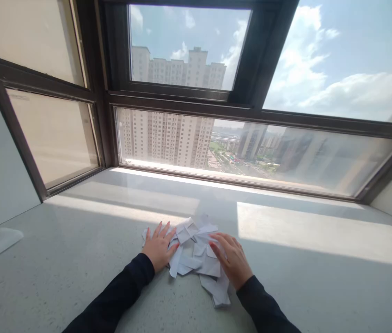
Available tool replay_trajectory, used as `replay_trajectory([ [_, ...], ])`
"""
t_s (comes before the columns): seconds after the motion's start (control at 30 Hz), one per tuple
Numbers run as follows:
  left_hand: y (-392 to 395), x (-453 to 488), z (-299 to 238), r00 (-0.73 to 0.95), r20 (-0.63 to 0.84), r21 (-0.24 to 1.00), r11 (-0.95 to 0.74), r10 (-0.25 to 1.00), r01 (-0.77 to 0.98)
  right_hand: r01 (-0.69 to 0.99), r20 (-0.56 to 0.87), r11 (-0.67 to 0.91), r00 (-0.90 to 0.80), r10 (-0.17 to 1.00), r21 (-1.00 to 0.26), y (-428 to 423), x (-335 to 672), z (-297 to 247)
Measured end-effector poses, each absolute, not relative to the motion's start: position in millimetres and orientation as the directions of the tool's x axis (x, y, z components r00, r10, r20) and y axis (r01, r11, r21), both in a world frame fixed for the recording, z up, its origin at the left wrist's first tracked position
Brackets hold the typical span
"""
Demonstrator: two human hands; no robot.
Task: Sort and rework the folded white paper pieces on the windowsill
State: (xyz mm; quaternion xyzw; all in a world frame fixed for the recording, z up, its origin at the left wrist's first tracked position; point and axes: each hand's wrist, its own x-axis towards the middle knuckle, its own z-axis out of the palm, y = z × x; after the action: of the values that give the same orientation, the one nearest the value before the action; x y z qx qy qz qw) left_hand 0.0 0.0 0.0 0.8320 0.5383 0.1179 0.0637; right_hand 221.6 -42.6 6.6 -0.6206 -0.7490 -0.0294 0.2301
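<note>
A heap of folded white paper pieces [196,252] lies on a pale speckled window ledge [78,259] in front of me. My left hand [158,247] rests flat on the left part of the heap, fingers spread. On the right part of the heap my right hand [232,263] lies with its fingers stretched over the paper. Both arms wear dark sleeves. Neither hand grips a piece.
A large dark-framed window [251,111] runs along the back of the ledge, with tall buildings and sky beyond. A side pane [53,134] stands at the left. Bands of sunlight [321,231] fall across the ledge.
</note>
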Motion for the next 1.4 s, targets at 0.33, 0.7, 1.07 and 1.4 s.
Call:
replay_trajectory([
  [0.33,-16,12,1,0.701,0.260,0.229,-0.748,0.664,0.624,0.902,0.355,0.284,-0.161,0.921,-0.327,-56,206,1],
  [0.7,-12,0,16,0.343,0.345,0.172,-0.418,0.874,0.892,0.922,0.430,0.211,-0.055,0.901,-0.325,-49,231,7],
  [1.07,-8,7,2,0.451,0.294,0.467,-0.538,0.843,0.701,0.798,0.387,0.407,-0.239,0.891,-0.444,-58,205,12],
  [1.4,-26,20,-3,0.744,0.195,0.290,-0.762,0.639,0.579,0.933,0.016,0.022,-0.018,1.000,-0.359,-79,295,-1],
])
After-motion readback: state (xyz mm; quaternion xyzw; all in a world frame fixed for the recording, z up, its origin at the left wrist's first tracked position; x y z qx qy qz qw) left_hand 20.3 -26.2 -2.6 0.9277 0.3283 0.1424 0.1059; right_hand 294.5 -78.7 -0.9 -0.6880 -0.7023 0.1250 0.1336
